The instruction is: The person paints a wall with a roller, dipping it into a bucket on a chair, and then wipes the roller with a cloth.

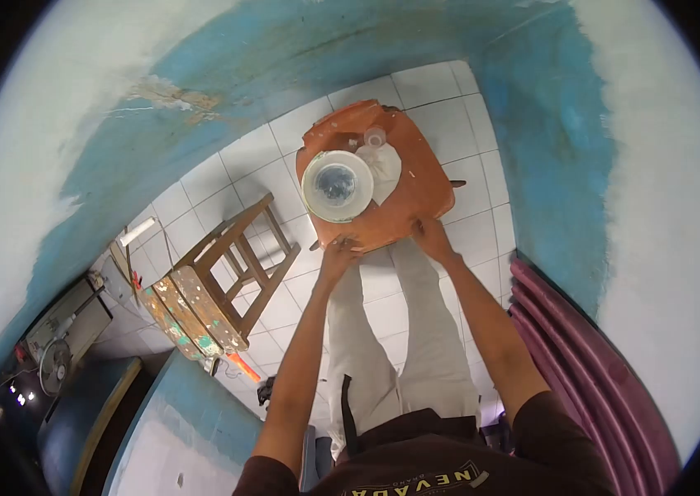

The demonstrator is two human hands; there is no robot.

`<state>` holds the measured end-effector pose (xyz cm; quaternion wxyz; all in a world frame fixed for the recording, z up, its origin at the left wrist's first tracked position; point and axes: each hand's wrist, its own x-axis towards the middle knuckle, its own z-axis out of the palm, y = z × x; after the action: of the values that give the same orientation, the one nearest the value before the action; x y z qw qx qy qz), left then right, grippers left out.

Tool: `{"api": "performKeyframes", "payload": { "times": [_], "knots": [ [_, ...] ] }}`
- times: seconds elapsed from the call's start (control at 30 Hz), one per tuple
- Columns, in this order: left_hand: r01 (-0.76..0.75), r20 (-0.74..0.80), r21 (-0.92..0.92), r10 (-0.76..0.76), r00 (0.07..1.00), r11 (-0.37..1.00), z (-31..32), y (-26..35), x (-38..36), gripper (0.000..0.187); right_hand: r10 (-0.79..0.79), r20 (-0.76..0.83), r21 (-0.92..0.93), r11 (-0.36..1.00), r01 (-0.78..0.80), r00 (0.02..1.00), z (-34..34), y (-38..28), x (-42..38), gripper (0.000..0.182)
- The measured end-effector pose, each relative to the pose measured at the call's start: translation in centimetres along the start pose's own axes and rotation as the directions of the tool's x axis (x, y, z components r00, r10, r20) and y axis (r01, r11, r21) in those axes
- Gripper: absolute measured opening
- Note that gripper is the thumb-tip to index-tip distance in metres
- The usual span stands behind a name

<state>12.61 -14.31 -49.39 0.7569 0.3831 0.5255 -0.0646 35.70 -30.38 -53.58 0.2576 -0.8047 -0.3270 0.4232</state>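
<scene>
My left hand (pixel 340 246) is closed on the near edge of an orange-topped stool (pixel 391 219), left of its middle. Further right along that edge, my right hand (pixel 430 235) has its fingers curled over the rim. A whitish bowl (pixel 362 210) with a greenish rim stands on the left half of the top, with something clear and shiny over its dark bottom. Beside the bowl lies a white cloth or paper (pixel 387 169), partly hidden by it. A small clear plastic container (pixel 375 136) sits just behind the cloth.
To the left a wooden stool (pixel 193 310) with a paint-spotted top lies tipped over on the white tiled floor (pixel 284 310). Blue-painted walls (pixel 544 149) stand behind and to the right. A purple curtain (pixel 573 364) hangs at right; a fan (pixel 55 366) is at far left.
</scene>
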Motion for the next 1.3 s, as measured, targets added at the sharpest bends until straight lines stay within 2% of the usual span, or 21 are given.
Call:
{"api": "performKeyframes", "payload": {
  "times": [0.07, 0.13, 0.17, 0.3, 0.37, 0.5, 0.6, 0.67, 0.77, 0.87, 0.93, 1.0, 1.07, 1.1, 1.17, 1.27, 1.3],
  "knots": [
    [0.001, -0.027, 0.048, 0.0, 1.0, 0.999, 1.5, -1.2, 1.8, 0.035, -0.138, -0.038, 0.066, 0.988, 0.14, 0.99, -0.8, -0.1, 3.7, 0.027],
    [-0.009, -0.054, -0.068, 0.005, 0.999, 0.998, 3.1, -1.7, 3.5, 0.036, -0.135, -0.046, 0.044, 0.99, 0.137, 0.99, -0.8, 0.0, 6.8, 0.027],
    [0.045, -0.036, -0.044, -0.046, 0.998, 0.998, 3.8, -1.4, 3.8, 0.038, -0.138, -0.069, 0.006, 0.99, 0.138, 0.988, -0.9, 0.0, 8.1, 0.027],
    [0.047, -0.017, -0.078, -0.049, 0.999, 0.996, 6.5, -2.5, 7.1, 0.04, -0.156, 0.036, 0.041, 0.987, 0.154, 0.987, -1.0, -0.5, 12.4, 0.03],
    [0.073, -0.017, -0.105, -0.075, 0.997, 0.992, 7.4, -2.4, 8.7, 0.038, -0.312, -0.013, -0.082, 0.947, 0.31, 0.95, 0.1, 0.2, 14.0, 0.032],
    [0.09, -0.042, -0.205, -0.1, 0.994, 0.975, 9.2, -2.4, 11.5, 0.031, -0.364, 0.024, -0.152, 0.919, 0.363, 0.931, 0.8, -1.0, 16.9, 0.035],
    [0.058, -0.032, -0.199, -0.066, 0.997, 0.978, 9.4, -2.5, 13.3, 0.029, -0.405, 0.069, -0.213, 0.887, 0.411, 0.912, 0.6, -1.6, 18.7, 0.037],
    [0.041, -0.031, -0.217, -0.049, 0.998, 0.975, 9.5, -2.7, 13.7, 0.027, -0.423, 0.184, -0.285, 0.841, 0.46, 0.887, 1.0, -1.6, 19.4, 0.043],
    [0.042, -0.025, -0.236, -0.05, 0.998, 0.971, 9.6, -3.1, 13.5, 0.026, -0.43, 0.266, -0.319, 0.805, 0.5, 0.863, 2.4, -1.4, 20.2, 0.043],
    [0.067, -0.013, -0.236, -0.072, 0.997, 0.969, 9.4, -4.6, 13.3, 0.027, -0.511, 0.211, -0.279, 0.786, 0.552, 0.834, 3.5, 0.2, 21.0, 0.041],
    [0.089, 0.054, -0.07, -0.085, 0.995, 0.994, 8.6, -5.7, 13.1, 0.031, -0.507, 0.201, -0.273, 0.793, 0.545, 0.838, 3.6, 1.1, 21.2, 0.037],
    [0.104, 0.066, -0.078, -0.099, 0.993, 0.991, 7.9, -6.3, 12.8, 0.031, -0.5, 0.189, -0.269, 0.801, 0.535, 0.845, 3.5, 1.3, 20.9, 0.033],
    [0.118, 0.079, -0.094, -0.111, 0.991, 0.989, 7.5, -6.5, 12.4, 0.031, -0.515, 0.066, -0.16, 0.84, 0.518, 0.855, 3.1, 1.1, 20.2, 0.025],
    [0.11, 0.071, -0.06, -0.106, 0.992, 0.992, 7.3, -6.2, 12.1, 0.031, -0.515, 0.066, -0.16, 0.84, 0.518, 0.855, 3.1, 1.2, 20.0, 0.025],
    [0.108, 0.068, -0.026, -0.106, 0.992, 0.994, 6.8, -5.8, 11.5, 0.031, -0.456, 0.002, -0.017, 0.89, 0.456, 0.89, 3.3, 1.4, 19.2, 0.018],
    [0.093, 0.099, -0.049, -0.088, 0.991, 0.994, 6.3, -6.0, 11.4, 0.031, -0.418, -0.028, -0.007, 0.909, 0.417, 0.908, 2.9, 1.3, 17.9, 0.018],
    [0.083, 0.068, -0.073, -0.078, 0.995, 0.994, 6.4, -6.2, 11.6, 0.028, -0.415, -0.027, -0.008, 0.91, 0.415, 0.909, 2.8, 1.2, 17.5, 0.018]
  ]
}}
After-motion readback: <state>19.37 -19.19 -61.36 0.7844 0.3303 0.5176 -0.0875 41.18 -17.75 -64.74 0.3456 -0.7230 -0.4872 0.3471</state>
